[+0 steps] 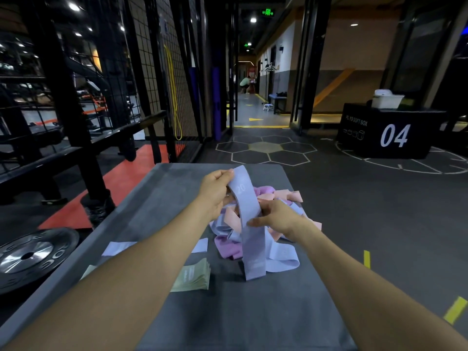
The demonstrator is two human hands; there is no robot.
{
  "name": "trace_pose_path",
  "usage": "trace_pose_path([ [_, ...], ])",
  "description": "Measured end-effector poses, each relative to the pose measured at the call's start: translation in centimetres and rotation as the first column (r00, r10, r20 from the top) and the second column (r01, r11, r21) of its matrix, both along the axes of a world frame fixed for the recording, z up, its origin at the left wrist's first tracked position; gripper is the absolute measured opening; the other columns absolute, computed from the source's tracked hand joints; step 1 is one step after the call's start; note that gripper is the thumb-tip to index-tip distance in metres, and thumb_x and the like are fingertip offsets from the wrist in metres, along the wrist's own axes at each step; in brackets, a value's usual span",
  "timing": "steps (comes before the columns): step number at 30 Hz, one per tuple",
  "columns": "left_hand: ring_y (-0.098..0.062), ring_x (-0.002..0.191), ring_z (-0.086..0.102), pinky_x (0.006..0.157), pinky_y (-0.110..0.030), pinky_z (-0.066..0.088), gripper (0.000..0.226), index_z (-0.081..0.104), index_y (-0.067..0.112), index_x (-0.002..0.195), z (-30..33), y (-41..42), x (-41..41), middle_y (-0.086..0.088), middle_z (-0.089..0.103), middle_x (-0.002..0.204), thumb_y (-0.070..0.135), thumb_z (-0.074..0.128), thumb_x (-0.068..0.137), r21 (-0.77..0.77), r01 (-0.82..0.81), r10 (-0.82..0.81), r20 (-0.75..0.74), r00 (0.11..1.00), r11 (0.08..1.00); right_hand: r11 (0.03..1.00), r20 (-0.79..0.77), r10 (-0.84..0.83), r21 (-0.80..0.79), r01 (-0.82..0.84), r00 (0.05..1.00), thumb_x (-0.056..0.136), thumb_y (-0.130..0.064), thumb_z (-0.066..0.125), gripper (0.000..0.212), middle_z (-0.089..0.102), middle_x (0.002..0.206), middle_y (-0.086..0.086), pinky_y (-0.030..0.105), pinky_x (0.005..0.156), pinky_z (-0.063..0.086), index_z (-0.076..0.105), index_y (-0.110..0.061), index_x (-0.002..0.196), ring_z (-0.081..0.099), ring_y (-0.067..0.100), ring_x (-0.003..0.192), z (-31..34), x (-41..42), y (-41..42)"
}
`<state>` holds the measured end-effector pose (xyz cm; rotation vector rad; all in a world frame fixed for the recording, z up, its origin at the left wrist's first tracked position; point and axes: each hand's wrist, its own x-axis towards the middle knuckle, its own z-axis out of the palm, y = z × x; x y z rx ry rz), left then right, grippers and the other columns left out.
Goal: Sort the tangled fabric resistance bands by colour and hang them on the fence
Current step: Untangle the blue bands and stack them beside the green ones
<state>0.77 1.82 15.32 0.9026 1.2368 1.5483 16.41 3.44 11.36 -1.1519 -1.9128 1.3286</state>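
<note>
Tabletop (157,198): your tangled pile (276,211) sits here.
Left hand (215,191): pinches lavender band (249,224) high, freeing it.
Right hand (276,219): grips it lower.

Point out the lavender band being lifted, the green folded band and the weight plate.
lavender band (249,224), head view, middle of the raised strip.
green folded band (192,277), head view, its top face.
weight plate (27,255), head view, its metal hub.
</note>
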Motion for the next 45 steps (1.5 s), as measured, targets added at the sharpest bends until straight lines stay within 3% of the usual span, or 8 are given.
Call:
trace_pose_path([
  [3,-0.015,0.066,0.055,0.056,-0.026,0.052,0.021,0.051,0.011,0.077,-0.2,-0.5,-1.0,-0.007,0.055,0.080,0.011,0.046,0.098,-0.009,-0.101,0.102,0.064,0.993,0.995,1.000,0.159,-0.028,0.009,0.027,0.987,0.083,-0.015,0.070,0.005,0.062,0.080,-0.006,0.020,0.067,0.047,0.065,-0.014,0.085,0.056,0.010,0.076,-0.5,0.9,-0.5],
  [6,-0.015,0.067,0.055,0.058,-0.025,0.053,0.017,0.053,0.008,0.084,-0.7,-1.2,-2.0,-0.009,0.056,0.088,0.011,0.044,0.098,-0.038,-0.196,0.198,0.084,0.977,0.980,0.996,0.232,-0.083,0.034,0.077,0.969,0.082,-0.029,0.071,0.033,0.046,0.064,-0.002,0.027,0.065,0.035,0.050,-0.018,0.059,0.041,0.016,0.067,-1.1,1.5,-0.5],
  [13,-0.024,0.096,0.055,0.079,-0.033,0.049,0.011,0.053,0.009,0.102,-2.8,-2.5,-3.8,-0.011,0.055,0.110,0.016,0.046,0.099,-0.093,-0.256,0.263,0.079,0.961,0.962,0.988,0.280,-0.112,0.137,0.075,0.953,0.088,-0.035,0.063,0.033,0.044,0.065,-0.001,0.021,0.060,0.033,0.050,-0.014,0.067,0.040,0.012,0.061,-1.0,1.3,-1.3],
  [21,-0.015,0.069,0.057,0.065,-0.025,0.051,0.011,0.053,0.006,0.101,-5.1,-3.7,-6.2,-0.012,0.058,0.103,0.014,0.046,0.098,-0.130,-0.248,0.248,-0.020,0.969,0.960,0.976,0.283,-0.129,0.205,0.072,0.950,0.087,-0.030,0.064,0.049,0.029,0.057,-0.002,0.022,0.053,0.023,0.030,-0.015,0.055,0.027,0.012,0.054,-1.2,-0.1,-1.3],
  [29,-0.013,0.063,0.050,0.058,-0.021,0.050,0.018,0.056,0.015,0.075,-6.0,-4.0,-8.6,-0.003,0.057,0.081,0.015,0.056,0.094,-0.160,-0.244,0.227,-0.120,0.967,0.956,0.969,0.361,-0.096,0.246,0.005,0.928,0.088,-0.030,0.064,0.046,0.031,0.056,-0.005,0.010,0.048,0.031,0.035,-0.015,0.056,0.028,0.008,0.052,-0.9,-1.2,-1.6],
  [33,-0.017,0.070,0.054,0.063,-0.022,0.047,0.021,0.054,0.016,0.073,-6.6,-4.0,-9.4,-0.008,0.058,0.090,0.016,0.054,0.095,-0.160,-0.287,0.262,-0.159,0.952,0.945,0.979,0.381,-0.008,0.191,-0.070,0.925,0.080,-0.038,0.072,0.044,0.033,0.060,-0.001,0.017,0.051,0.025,0.041,-0.012,0.063,0.031,0.012,0.057,-1.4,-1.2,-1.7],
  [38,-0.022,0.080,0.056,0.063,-0.023,0.049,0.021,0.053,0.016,0.074,-6.8,-3.8,-9.2,-0.010,0.058,0.095,0.015,0.052,0.095,-0.154,-0.321,0.300,-0.147,0.943,0.935,0.979,0.388,0.016,0.183,-0.094,0.922,0.077,-0.041,0.073,0.047,0.051,0.074,0.006,0.023,0.062,0.036,0.064,0.004,0.089,0.044,0.016,0.067,-1.7,-1.3,-1.7],
  [45,-0.022,0.082,0.053,0.072,-0.030,0.050,0.020,0.056,0.017,0.075,-5.2,-2.9,-7.7,-0.001,0.057,0.078,0.011,0.053,0.094,0.010,-0.213,0.209,-0.238,0.949,0.977,0.992,0.476,0.021,0.101,-0.079,0.879,0.083,-0.036,0.068,0.032,0.057,0.081,0.002,0.022,0.064,0.039,0.067,-0.006,0.094,0.050,0.015,0.074,-1.4,-0.5,-1.0],
])
